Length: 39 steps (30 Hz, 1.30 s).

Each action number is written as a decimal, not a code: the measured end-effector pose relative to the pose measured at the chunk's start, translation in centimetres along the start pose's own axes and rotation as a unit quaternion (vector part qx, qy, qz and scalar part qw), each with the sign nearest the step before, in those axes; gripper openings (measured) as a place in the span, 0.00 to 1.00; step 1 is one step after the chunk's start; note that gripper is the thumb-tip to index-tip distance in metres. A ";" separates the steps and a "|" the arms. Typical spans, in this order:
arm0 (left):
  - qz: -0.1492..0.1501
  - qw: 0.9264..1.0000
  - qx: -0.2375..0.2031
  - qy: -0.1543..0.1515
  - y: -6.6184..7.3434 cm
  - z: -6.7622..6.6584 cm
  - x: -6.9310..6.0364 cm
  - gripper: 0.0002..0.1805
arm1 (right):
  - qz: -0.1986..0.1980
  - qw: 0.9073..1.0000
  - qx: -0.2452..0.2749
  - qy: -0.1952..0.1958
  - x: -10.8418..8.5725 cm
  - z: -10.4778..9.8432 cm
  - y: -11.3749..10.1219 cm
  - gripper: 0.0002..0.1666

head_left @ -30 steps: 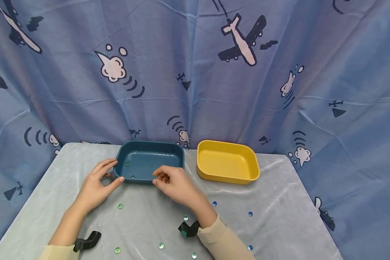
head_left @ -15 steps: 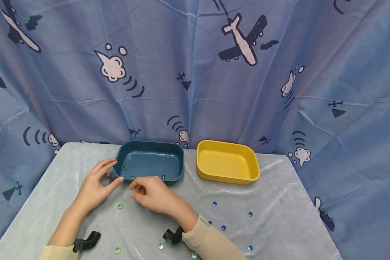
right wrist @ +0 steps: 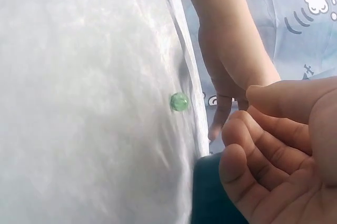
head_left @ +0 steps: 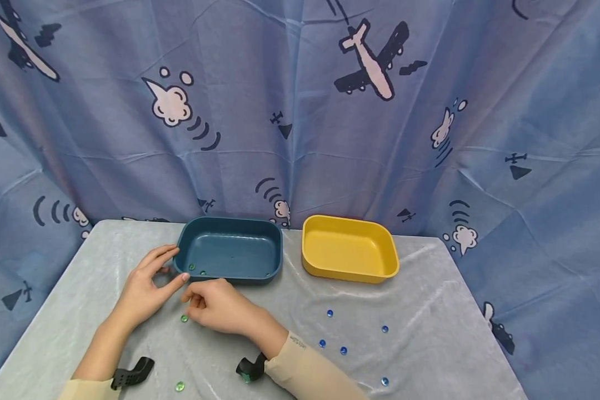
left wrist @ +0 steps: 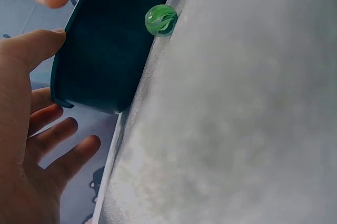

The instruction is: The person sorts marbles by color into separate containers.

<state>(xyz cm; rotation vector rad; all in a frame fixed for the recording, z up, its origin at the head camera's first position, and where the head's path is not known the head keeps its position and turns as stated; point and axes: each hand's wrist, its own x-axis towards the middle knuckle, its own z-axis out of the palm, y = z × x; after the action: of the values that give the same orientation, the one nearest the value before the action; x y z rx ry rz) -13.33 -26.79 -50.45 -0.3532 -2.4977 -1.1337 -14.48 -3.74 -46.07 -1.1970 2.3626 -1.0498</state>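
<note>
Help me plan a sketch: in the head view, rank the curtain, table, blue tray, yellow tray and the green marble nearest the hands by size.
1. Curtain
2. Table
3. Blue tray and yellow tray: too alike to rank
4. Green marble

– what do we have behind the far edge of the cloth-covered table (head_left: pixel 445 311)?
– a blue curtain (head_left: pixel 240 83), hanging in folds and reaching past the left and right edges too.
– and its prints?
– we see a pale-bodied plane (head_left: pixel 372 64) high above the far edge, and a puffy cloud (head_left: pixel 465 239) just beyond the far right corner.
</note>
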 end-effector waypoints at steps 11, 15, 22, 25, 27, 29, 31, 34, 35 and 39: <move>0.000 1.000 -0.005 0.001 -0.2 -0.1 0.0 0.34 | 0.021 1.000 0.000 -0.017 0.9 1.5 0.6 0.11; -0.002 1.000 -0.005 -0.001 -0.1 -0.1 0.0 0.34 | 0.022 0.999 -0.017 -0.022 1.1 1.8 0.7 0.11; 0.002 1.000 -0.005 0.004 -0.1 -0.1 0.2 0.34 | 0.020 0.998 -0.041 -0.033 1.3 2.3 0.9 0.11; 0.003 1.000 -0.005 0.005 -0.1 0.0 0.2 0.34 | 0.022 0.997 -0.056 -0.042 1.3 2.4 0.9 0.12; 0.000 1.000 -0.005 0.004 -0.1 0.0 0.1 0.34 | 0.025 0.996 -0.065 -0.049 1.4 2.5 0.8 0.12; -0.004 1.000 -0.006 0.001 -0.1 0.0 0.1 0.34 | 0.027 0.995 -0.075 -0.054 1.4 2.5 0.8 0.12; -0.007 1.000 -0.007 -0.001 0.0 0.0 0.0 0.34 | 0.029 0.995 -0.081 -0.058 1.4 2.6 0.8 0.12; -0.009 1.000 -0.009 -0.004 0.0 0.0 0.0 0.34 | 0.028 0.994 -0.089 -0.061 1.4 2.6 0.8 0.11; -0.009 1.000 -0.009 -0.005 0.1 0.0 0.0 0.35 | 0.027 0.993 -0.092 -0.062 1.4 2.6 0.8 0.10; -0.010 1.000 -0.009 -0.005 0.0 0.0 0.0 0.35 | 0.021 0.992 -0.106 -0.065 1.5 2.7 0.8 0.09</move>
<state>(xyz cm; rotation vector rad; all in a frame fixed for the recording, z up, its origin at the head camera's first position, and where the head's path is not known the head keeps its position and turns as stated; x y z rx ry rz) -13.32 -26.80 -50.40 -0.3417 -2.5065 -1.1659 -14.42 -5.93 -48.36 -1.2382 2.4313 -0.6987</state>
